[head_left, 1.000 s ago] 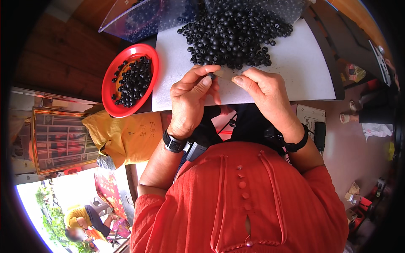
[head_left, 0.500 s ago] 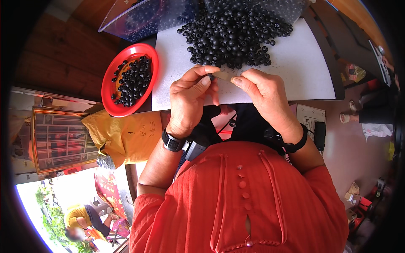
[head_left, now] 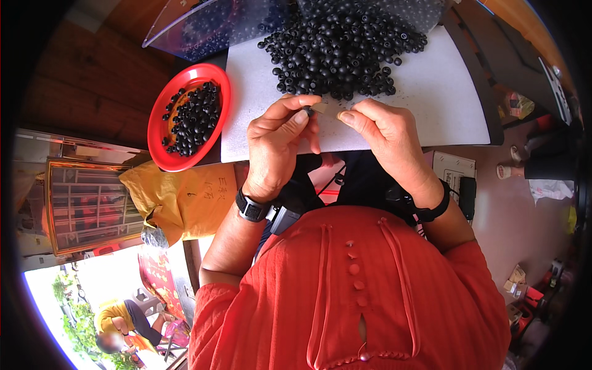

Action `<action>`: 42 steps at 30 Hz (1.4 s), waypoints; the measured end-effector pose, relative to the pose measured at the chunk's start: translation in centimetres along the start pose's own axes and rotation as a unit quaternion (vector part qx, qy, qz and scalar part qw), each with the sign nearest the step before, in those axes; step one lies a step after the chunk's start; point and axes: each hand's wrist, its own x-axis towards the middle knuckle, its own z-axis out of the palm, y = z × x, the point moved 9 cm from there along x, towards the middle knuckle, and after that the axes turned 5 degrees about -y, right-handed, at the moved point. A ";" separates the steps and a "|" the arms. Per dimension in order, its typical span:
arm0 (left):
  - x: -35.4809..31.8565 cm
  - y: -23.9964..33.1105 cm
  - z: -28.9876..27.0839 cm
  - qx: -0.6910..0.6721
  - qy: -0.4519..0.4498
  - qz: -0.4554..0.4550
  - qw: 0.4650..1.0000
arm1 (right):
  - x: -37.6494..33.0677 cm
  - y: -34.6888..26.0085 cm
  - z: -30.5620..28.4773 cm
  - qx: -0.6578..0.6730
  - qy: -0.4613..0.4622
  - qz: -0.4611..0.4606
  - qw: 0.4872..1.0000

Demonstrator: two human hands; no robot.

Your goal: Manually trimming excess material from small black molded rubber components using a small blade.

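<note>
the left hand (head_left: pixel 279 143) pinches one small black bead (head_left: pixel 306 111) between thumb and forefinger, fingers closed tight on it. touching the bead on its right is a small tan scrap (head_left: pixel 320 108), with the right hand (head_left: pixel 383 132) beside it; whether the right fingers grip the scrap cannot be told. just beyond both hands lies a heap of black beads (head_left: pixel 345 43) on a white sheet (head_left: pixel 431 105). to the left of the left hand sits a red bowl (head_left: pixel 161 120) holding more beads.

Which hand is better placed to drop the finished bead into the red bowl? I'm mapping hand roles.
Probably the left hand: it pinches the black bead, and the red bowl sits on its side. The right hand holds a small tan piece.
</note>
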 end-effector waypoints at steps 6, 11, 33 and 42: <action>-0.1 0.1 0.0 0.026 0.008 0.009 1.000 | -0.2 0.0 0.1 -0.019 0.004 -0.008 1.000; -0.3 0.1 0.0 0.046 -0.010 0.005 0.999 | -0.3 -0.6 0.3 -0.049 0.022 -0.039 0.998; -0.6 0.3 -0.2 0.004 0.029 -0.006 1.000 | -0.4 -0.9 0.1 -0.020 0.002 -0.019 1.000; -3.6 13.2 -8.2 0.374 0.182 0.048 0.908 | -0.4 1.2 -0.3 0.095 -0.009 0.027 0.995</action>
